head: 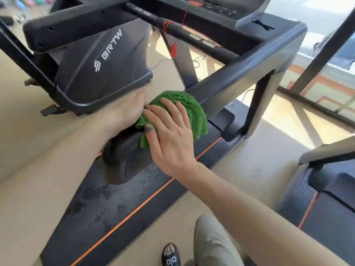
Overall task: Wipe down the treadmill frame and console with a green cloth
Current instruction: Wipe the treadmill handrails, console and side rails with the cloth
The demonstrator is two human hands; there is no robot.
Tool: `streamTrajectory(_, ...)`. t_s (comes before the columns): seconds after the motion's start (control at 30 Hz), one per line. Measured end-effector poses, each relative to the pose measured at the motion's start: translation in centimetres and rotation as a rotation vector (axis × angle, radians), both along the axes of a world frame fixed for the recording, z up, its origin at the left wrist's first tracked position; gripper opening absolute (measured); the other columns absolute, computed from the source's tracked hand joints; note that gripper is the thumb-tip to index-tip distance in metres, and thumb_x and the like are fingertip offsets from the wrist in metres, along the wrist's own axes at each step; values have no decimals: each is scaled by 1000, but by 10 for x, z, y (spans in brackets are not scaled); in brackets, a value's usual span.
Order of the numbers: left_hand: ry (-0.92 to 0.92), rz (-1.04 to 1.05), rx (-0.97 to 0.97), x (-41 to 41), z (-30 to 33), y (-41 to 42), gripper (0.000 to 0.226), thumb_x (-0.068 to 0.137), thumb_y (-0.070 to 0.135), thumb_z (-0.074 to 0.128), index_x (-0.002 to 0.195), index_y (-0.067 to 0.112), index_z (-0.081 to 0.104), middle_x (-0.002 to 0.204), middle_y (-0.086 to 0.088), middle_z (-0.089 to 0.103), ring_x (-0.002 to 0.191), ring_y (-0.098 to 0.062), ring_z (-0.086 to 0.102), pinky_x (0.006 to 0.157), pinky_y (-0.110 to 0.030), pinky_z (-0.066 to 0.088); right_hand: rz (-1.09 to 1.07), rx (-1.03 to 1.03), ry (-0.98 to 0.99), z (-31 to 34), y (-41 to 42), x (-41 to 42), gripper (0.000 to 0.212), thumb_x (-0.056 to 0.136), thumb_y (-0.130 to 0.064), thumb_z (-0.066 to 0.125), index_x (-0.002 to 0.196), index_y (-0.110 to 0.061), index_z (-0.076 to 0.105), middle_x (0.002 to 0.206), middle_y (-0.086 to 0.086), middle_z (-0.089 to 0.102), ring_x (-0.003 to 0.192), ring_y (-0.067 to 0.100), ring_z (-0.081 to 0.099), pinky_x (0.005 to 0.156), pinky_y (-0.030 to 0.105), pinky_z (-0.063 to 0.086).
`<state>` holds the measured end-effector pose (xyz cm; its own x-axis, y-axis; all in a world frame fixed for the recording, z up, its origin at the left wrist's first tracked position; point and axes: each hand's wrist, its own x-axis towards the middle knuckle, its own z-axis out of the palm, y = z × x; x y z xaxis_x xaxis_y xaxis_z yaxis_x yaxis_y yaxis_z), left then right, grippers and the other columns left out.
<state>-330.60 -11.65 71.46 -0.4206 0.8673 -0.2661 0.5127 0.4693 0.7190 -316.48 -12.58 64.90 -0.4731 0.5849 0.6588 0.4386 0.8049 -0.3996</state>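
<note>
The person was mid-wipe on the handrail [230, 77], right hand [171, 135] pressing the green cloth [184, 104] with flat fingers, left hand [126, 112] gripping the rail end; next likely called for sliding toward the console [221, 6].

- A dark grey exercise machine with a moulded plastic shroud [99, 60] stands at upper left, white "BRTW" lettering on its side.
- A second treadmill with a black belt and orange stripe [326, 198] sits at the right edge.
- Beige smooth flooring [28, 131] spreads under the machines.
- A thin dark cable [161, 63] trails over the floor.
- A black open-toed sandal [171, 255] and a khaki trouser leg [213, 240] show at the bottom.
- Blurred pink and teal objects [32, 0] lie at top left.
</note>
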Motion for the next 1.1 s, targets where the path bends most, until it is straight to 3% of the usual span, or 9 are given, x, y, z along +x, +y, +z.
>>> streamTrajectory(0.1,-81,38,17,-7,-11,-2,56,105,53,24,114,17,66,131,0,55,122,-13,47,104,-27,29,155,171,-150,2,43,22,45,106,-29,35,130,-11,67,134,5,64,134,33,52,118,48,32)
streamTrajectory(0.3,-130,30,-29,-7,-19,7,74,102,59,15,94,14,73,90,-1,64,77,-14,55,67,-29,38,-201,-22,-24,20,124,47,39,106,-23,35,110,-14,73,120,-1,68,123,26,56,113,40,33)
streamTrajectory(0.47,-148,9,-3,-10,-30,18,71,100,62,16,86,15,67,88,-2,65,79,-17,58,72,-31,41,-358,-170,181,7,55,6,40,103,-24,38,120,-14,72,132,-1,64,145,29,37,123,51,18)
streamTrajectory(0.57,-414,49,20,-27,-37,18,66,90,74,29,110,24,67,111,0,67,106,-20,61,91,-31,44,-182,-96,131,-8,-10,-15,40,101,-22,41,128,-11,69,135,3,64,146,32,38,123,53,18)
streamTrajectory(0.67,-686,43,-66,-37,-36,11,55,89,69,28,98,23,58,84,-3,58,72,-19,54,67,-29,39,-21,37,35,-12,-17,-14,42,103,-26,39,129,-10,69,134,5,65,141,34,45,122,51,24)
streamTrajectory(0.73,-678,16,-90,-37,-35,8,60,93,66,22,88,20,60,80,-7,59,69,-25,57,65,-27,45,113,206,-100,-9,21,7,45,104,-29,36,128,-9,69,132,8,66,134,35,53,118,50,33)
streamTrajectory(0.83,-612,54,-64,-36,-33,4,86,96,66,15,77,12,80,96,-15,69,94,-30,59,93,-31,46,42,203,-134,7,96,39,42,105,-26,36,120,-9,71,124,7,68,124,33,58,112,50,39)
streamTrajectory(1.0,-473,14,-109,-28,-24,1,84,100,62,16,54,24,77,74,2,71,85,-23,55,82,-32,43,-306,-99,79,17,99,28,37,105,-23,38,111,-14,73,122,-2,67,133,27,48,118,46,27)
streamTrajectory(1.1,-511,-103,-124,-36,-26,-15,74,103,57,19,71,29,81,88,6,76,87,-16,65,79,-30,47,-328,-122,121,6,35,-1,37,101,-22,41,121,-13,70,131,0,64,144,30,39,124,51,16)
